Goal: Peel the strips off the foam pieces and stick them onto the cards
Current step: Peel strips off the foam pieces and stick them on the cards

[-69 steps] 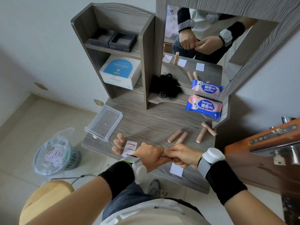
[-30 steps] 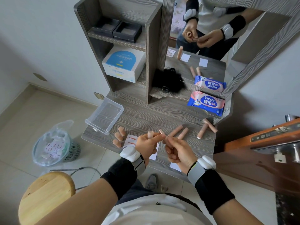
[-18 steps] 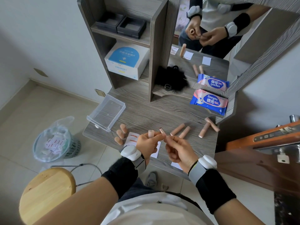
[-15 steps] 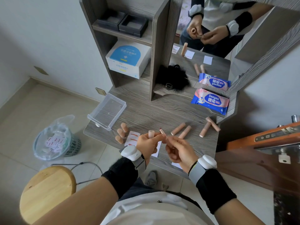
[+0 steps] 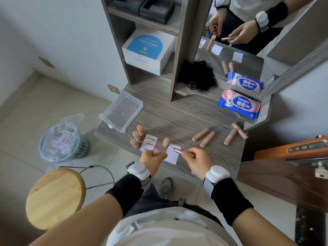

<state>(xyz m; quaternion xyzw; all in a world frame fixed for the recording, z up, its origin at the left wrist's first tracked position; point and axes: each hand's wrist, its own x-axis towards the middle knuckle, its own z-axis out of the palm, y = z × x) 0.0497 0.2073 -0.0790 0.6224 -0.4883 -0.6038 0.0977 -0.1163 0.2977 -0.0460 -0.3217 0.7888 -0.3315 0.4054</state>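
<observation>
Pink-orange peeled strip (image 5: pixel 177 150) pinched between thumb and fingertips of right hand (image 5: pixel 195 160), over white paper card (image 5: pixel 173 157) at near edge of desk; contact with card unclear. Left hand (image 5: pixel 152 158) curled round peach foam cylinder (image 5: pixel 156 151), only its tip showing above fist, just left of card. Second white card (image 5: pixel 148 141) alongside carries three orange strips. Four peach foam tubes (image 5: pixel 207 139) lie to right on grey wood-grain desk (image 5: pixel 177 121). Clear plastic tray (image 5: pixel 122 110) at far left corner.
</observation>
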